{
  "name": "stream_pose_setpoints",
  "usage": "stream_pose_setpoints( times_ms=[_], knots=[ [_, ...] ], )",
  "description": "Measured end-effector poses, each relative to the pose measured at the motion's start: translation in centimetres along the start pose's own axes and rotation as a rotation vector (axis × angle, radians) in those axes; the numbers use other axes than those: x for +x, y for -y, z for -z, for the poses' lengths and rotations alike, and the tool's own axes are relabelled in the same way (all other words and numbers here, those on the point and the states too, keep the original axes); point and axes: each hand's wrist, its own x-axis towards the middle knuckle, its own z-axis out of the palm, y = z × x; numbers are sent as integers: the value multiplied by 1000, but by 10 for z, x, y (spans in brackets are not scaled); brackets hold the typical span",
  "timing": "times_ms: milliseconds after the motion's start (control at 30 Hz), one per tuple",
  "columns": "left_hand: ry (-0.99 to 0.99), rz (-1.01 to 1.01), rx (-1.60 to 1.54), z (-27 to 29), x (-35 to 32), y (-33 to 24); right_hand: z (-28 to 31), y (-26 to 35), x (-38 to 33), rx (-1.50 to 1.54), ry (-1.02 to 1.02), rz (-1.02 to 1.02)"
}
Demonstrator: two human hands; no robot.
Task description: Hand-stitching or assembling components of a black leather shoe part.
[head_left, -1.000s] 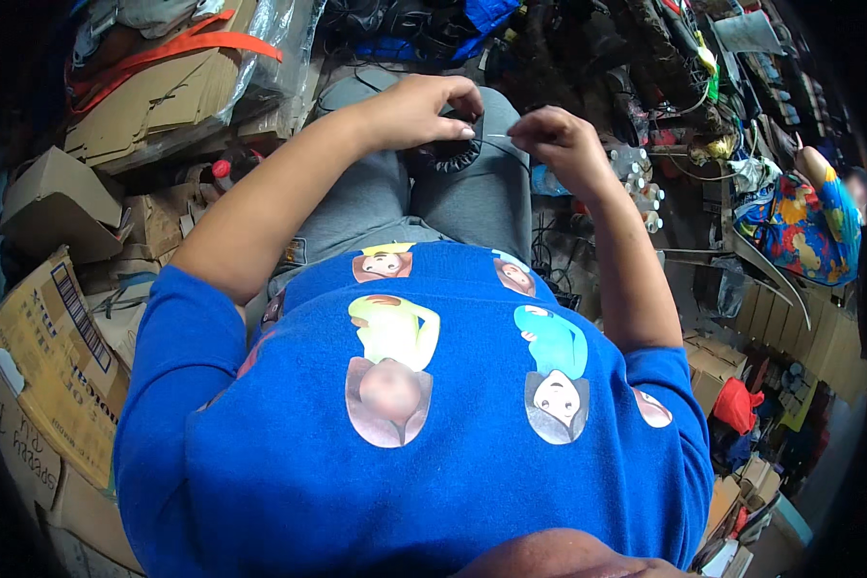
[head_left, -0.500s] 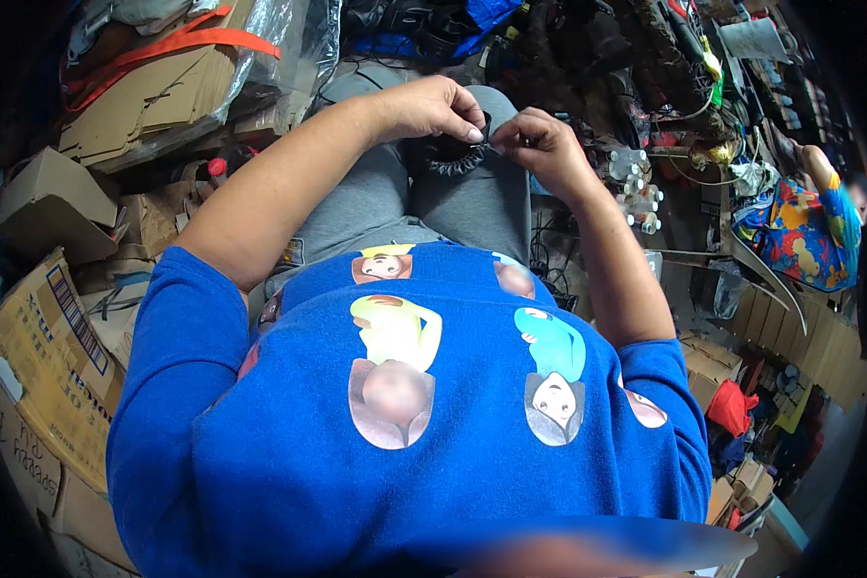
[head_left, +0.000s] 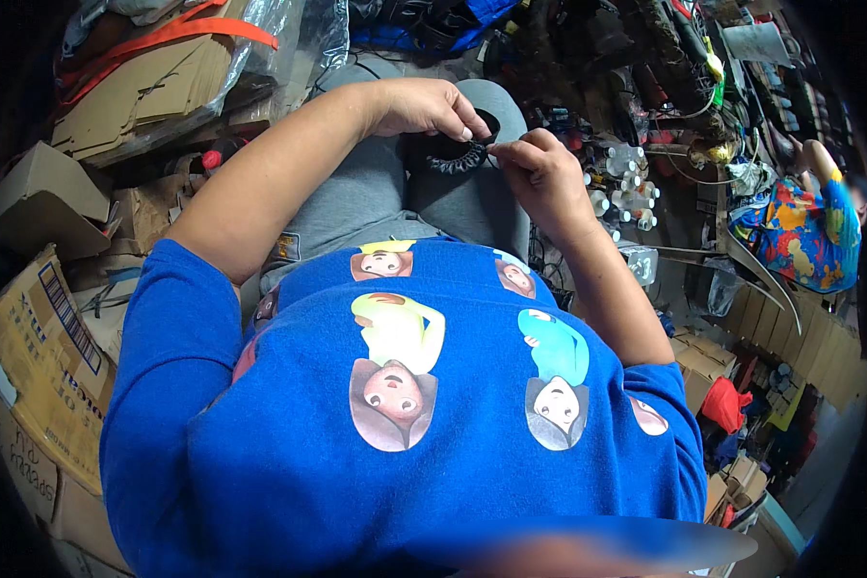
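Observation:
A black ring-shaped piece [head_left: 456, 162] with a row of pale, shiny loops or teeth along its near edge rests on my lap, over grey trousers [head_left: 467, 207]. My left hand [head_left: 432, 108] comes over it from the left, its thumb and forefinger closed on the ring's rim. From the other side my right hand [head_left: 551, 178] is closed in a pinch, its fingertips at the ring's right edge, close to the left fingertips. Whatever the right fingers pinch is too small to make out. Part of the ring lies in shadow beneath my left hand.
Flattened cardboard [head_left: 154, 91] with an orange strap [head_left: 188, 37] lies far left, above an open carton [head_left: 48, 197]. Several clear bottles [head_left: 631, 183] stand right of my right hand. Another person in a colourful top [head_left: 804, 231] is at the far right.
My right hand has come slightly nearer to me and turned, its fingertips now at the ring's edge. The left hand keeps its pinch, barely shifted.

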Motion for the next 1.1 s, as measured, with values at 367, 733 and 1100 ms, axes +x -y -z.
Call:
stream_pose_setpoints(
  times_ms=[367,733,1100],
  knots=[
    [83,-82,205,7,12,3,15,7,40,-405,302,249],
    [-106,-221,324,14,20,9,0,-16,47,-111,226,227],
    [-423,-184,801,3,-91,12,5,-33,22,176,246,67]
  ],
)
